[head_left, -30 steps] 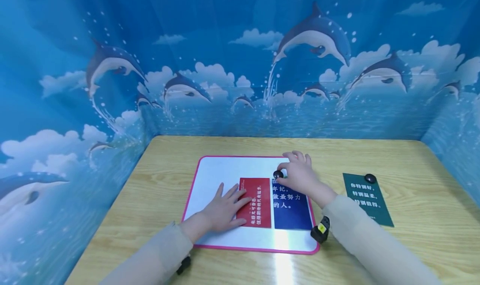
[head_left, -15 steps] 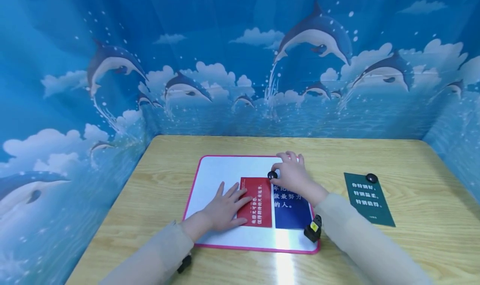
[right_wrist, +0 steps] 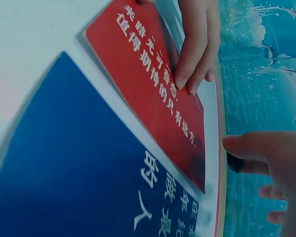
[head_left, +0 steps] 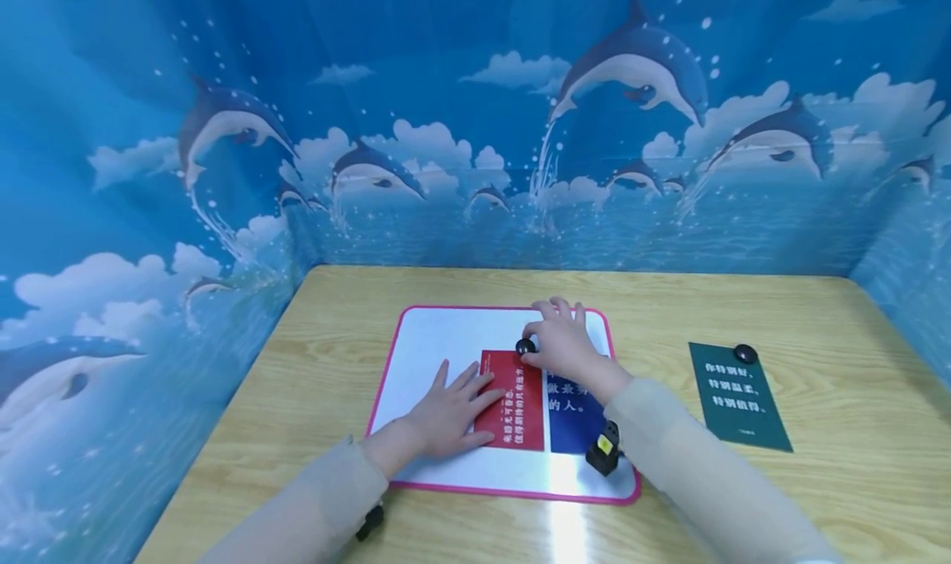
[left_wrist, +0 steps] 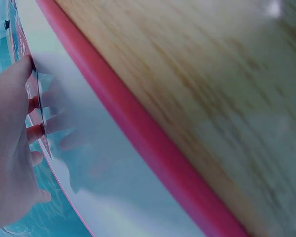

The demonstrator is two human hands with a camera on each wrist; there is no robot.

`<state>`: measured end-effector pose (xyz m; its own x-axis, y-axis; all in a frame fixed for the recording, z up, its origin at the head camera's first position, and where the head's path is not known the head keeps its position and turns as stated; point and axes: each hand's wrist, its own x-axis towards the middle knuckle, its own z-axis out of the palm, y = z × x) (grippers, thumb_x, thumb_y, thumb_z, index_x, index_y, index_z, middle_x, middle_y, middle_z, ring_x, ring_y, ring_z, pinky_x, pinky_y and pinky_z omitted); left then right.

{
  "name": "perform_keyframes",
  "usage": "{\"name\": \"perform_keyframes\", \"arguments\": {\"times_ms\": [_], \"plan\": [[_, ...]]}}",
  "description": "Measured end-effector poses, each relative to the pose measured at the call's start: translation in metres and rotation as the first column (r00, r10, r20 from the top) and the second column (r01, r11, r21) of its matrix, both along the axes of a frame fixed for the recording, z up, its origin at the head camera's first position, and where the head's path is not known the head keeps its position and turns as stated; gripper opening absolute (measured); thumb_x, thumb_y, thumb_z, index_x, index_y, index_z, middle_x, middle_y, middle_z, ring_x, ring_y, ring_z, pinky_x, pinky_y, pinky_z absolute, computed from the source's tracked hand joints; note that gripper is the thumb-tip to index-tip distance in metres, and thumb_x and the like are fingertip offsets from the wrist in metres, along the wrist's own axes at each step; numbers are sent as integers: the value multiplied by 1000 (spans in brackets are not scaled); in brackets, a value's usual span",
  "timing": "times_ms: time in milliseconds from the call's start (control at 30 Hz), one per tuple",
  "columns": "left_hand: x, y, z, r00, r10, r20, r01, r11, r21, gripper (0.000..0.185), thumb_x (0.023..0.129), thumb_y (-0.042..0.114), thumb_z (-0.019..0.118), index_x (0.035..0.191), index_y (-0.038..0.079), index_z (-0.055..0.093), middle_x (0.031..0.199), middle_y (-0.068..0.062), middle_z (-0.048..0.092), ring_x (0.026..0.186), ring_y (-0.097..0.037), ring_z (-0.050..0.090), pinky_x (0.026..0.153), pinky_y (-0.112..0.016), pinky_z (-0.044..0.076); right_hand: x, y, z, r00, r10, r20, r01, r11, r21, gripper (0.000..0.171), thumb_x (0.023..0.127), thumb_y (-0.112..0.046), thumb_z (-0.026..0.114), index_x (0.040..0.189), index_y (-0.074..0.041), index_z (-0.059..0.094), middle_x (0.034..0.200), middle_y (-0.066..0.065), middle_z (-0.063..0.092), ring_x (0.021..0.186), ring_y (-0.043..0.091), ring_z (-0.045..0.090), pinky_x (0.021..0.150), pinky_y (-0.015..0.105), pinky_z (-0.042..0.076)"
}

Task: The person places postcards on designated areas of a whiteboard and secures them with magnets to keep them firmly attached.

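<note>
1. Black magnet (head_left: 525, 347) is pinched between thumb and forefinger of the right hand (head_left: 564, 347), near the far edge of the red card (head_left: 523, 407).
2. Left of those fingers, that card is touched by the left hand (head_left: 449, 418), fingers spread straight.
3. Blue card (head_left: 570, 428) is partly covered, right of the pinching fingertips.

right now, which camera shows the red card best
The right wrist view: the red card looks largest, its white lettering clear, though the left hand covers part. The head view shows it smaller, partly under that hand; the left wrist view only a sliver.
</note>
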<state>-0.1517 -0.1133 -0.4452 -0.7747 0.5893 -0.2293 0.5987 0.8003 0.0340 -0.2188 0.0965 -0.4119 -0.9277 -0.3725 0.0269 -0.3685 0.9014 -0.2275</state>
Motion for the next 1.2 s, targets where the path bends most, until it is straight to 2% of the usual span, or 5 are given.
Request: {"name": "perform_keyframes", "arguments": {"times_ms": [533,1200], "plan": [[0,0,1,1000,-15,-25,14,1000,-16,68,89,61,45,147,31,28,155,0,26,146,-29,14,114,-60,11,-4,-19,-8,1000,11,19,-11,1000,22,32,79,-35,73,106,-18,71,143,13,43,136,39,26,109,66,14],[0,0,0,1000,4,-2,-4,1000,-10,69,88,60,48,147,32,27,155,0,25,146,-29,13,114,-60,11,-6,-22,-22,999,7,48,-8,1000,19,33,79,-35,72,106,-16,71,142,13,44,138,39,24,110,65,13]]}}
